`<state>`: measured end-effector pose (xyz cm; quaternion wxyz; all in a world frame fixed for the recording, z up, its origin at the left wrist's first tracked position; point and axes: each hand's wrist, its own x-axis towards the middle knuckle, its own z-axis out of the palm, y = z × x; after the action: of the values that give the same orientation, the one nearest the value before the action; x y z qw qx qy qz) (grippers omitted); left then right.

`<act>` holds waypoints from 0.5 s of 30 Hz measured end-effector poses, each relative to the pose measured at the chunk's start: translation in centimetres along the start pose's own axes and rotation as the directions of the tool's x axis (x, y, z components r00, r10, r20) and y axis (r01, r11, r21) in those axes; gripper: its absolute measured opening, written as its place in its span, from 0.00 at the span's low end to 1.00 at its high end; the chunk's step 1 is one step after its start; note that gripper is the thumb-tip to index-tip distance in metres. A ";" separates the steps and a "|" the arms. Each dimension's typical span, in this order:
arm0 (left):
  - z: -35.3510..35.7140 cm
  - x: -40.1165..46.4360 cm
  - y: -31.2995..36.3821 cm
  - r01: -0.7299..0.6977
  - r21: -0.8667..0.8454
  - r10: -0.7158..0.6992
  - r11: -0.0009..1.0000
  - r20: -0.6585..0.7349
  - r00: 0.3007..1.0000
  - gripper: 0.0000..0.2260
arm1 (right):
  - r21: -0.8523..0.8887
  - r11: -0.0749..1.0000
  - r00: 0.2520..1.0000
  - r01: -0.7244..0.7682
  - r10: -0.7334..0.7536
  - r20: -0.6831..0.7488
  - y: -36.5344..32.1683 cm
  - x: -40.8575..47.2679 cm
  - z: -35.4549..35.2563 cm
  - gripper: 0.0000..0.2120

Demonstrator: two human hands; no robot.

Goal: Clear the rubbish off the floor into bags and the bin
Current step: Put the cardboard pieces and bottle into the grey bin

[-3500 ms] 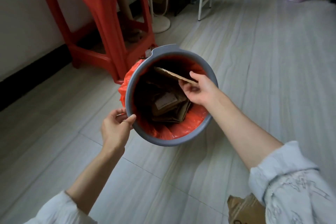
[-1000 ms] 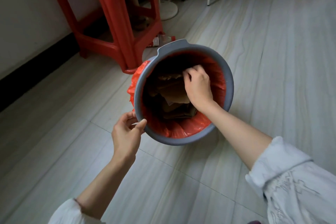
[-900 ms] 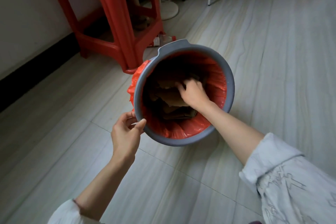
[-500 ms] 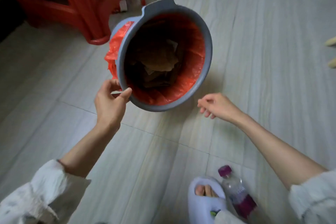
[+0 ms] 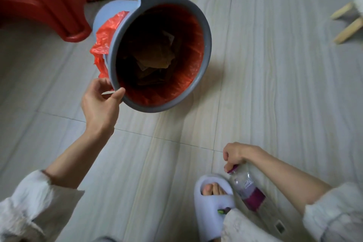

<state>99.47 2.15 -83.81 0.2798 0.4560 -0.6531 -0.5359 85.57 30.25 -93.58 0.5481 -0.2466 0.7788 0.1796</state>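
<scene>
Home: slipper, tiled floor

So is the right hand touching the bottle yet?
Touching. The head view shows the right hand with fingers curled round the purple cap of the bottle lying on the floor beside the slipper.

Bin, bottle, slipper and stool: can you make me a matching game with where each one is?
Things:
1. bin
2. bottle
3. slipper
4. red stool

Places:
A. on a foot
B. top left corner
C. tilted, rim held by the left hand
D. lying on the floor, cap under the right hand

Pairs: 1-C, 2-D, 3-A, 4-B
</scene>
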 end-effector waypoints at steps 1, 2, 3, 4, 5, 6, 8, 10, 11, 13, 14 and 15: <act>0.0 0.0 0.0 0.003 -0.006 -0.003 1.000 -0.003 1.000 0.11 | -0.024 1.000 1.000 -0.001 0.001 0.012 -0.1 0.0 -0.1 0.12; -0.1 0.0 0.0 0.005 -0.012 -0.005 1.000 -0.005 1.000 0.11 | -0.042 0.999 1.000 -0.001 0.001 0.013 -0.2 -0.1 -0.2 0.09; -0.1 0.1 0.0 0.009 -0.016 -0.009 1.000 -0.005 1.000 0.11 | -0.049 0.999 1.000 -0.003 0.003 -0.003 -0.3 -0.1 -0.5 0.08; -0.2 0.1 0.0 0.016 -0.021 -0.016 1.000 -0.001 1.000 0.11 | -0.045 0.999 0.999 0.000 -0.002 -0.035 -0.3 -0.3 -1.0 0.07; -0.2 0.2 0.0 0.025 -0.034 -0.025 0.999 0.000 1.000 0.11 | -0.022 1.000 0.995 0.011 -0.013 -0.096 -0.4 -0.6 -1.8 0.09; -0.4 0.4 0.1 0.032 -0.056 -0.033 0.998 -0.008 0.999 0.11 | 0.008 0.999 0.983 0.033 -0.031 -0.181 -0.7 -0.9 -3.2 0.11; -0.8 1.1 0.4 0.054 -0.096 -0.057 0.994 -0.026 0.998 0.11 | 0.063 0.991 0.931 0.115 -0.086 -0.354 -1.7 -2.4 -6.3 0.12; -1.4 1.8 1.0 0.078 -0.144 -0.084 0.986 -0.033 0.996 0.10 | 0.045 0.976 0.851 0.211 -0.161 -0.500 -3.3 -5.0 -9.8 0.09; -1.6 2.1 1.3 0.092 -0.175 -0.099 0.980 -0.032 0.995 0.08 | 0.032 0.966 0.799 0.257 -0.194 -0.569 -4.2 -6.5 -11.4 0.08; -2.1 2.5 2.0 0.107 -0.237 -0.119 0.966 -0.035 0.992 0.08 | 0.052 0.934 0.698 0.354 -0.226 -0.679 -5.7 -10.2 -14.4 0.08; -2.3 2.6 2.2 0.118 -0.260 -0.132 0.958 -0.036 0.991 0.10 | 0.100 0.905 0.660 0.412 -0.221 -0.718 -6.0 -12.0 -15.6 0.07; -2.6 2.8 2.5 0.125 -0.281 -0.143 0.951 -0.044 0.989 0.11 | 0.168 0.854 0.630 0.493 -0.217 -0.746 -6.4 -13.7 -16.7 0.05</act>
<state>99.78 -1.46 -81.08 0.3246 0.4724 -0.5298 -0.6252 80.29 18.41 -75.12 0.2691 -0.3433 0.8803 -0.1863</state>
